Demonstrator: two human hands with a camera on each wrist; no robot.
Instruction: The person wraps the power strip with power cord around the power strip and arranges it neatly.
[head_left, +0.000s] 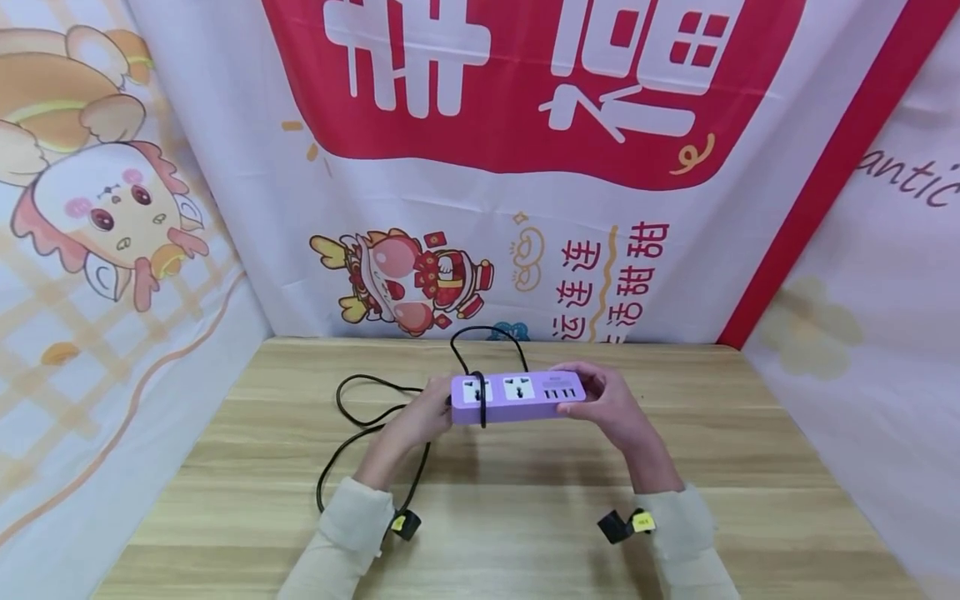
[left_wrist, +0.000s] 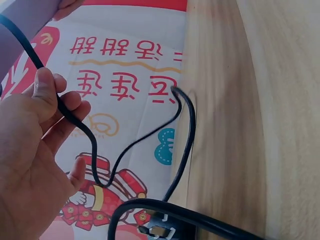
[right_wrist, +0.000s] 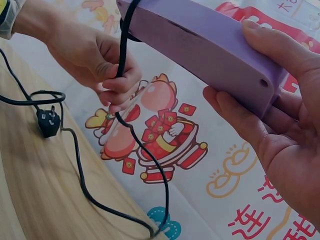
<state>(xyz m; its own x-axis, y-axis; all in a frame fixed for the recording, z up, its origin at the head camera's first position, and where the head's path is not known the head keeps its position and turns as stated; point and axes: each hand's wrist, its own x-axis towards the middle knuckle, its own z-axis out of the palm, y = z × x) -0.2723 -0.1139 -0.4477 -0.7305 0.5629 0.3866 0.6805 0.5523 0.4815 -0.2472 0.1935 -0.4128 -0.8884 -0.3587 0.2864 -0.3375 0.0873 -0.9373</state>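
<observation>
A purple power strip point(head_left: 525, 411) with two white sockets and several USB ports is held up above the table. My right hand point(head_left: 611, 408) grips its right end, with the thumb along one side and the fingers under it in the right wrist view. Round the strip's left part passes a turn of its black cord point(head_left: 483, 410). My left hand point(left_wrist: 35, 145), just by the strip's left end, pinches the cord between thumb and fingers. From there the cord drops in a loop to the table. Its black plug point(right_wrist: 48, 122) lies on the wood.
The wooden table point(head_left: 510, 533) ends at a printed cloth wall point(head_left: 637, 300) behind. Loose loops of cord point(head_left: 320, 483) lie left, beside my left forearm. Small black devices with yellow labels sit at both wrists. Cloth panels also close off both sides.
</observation>
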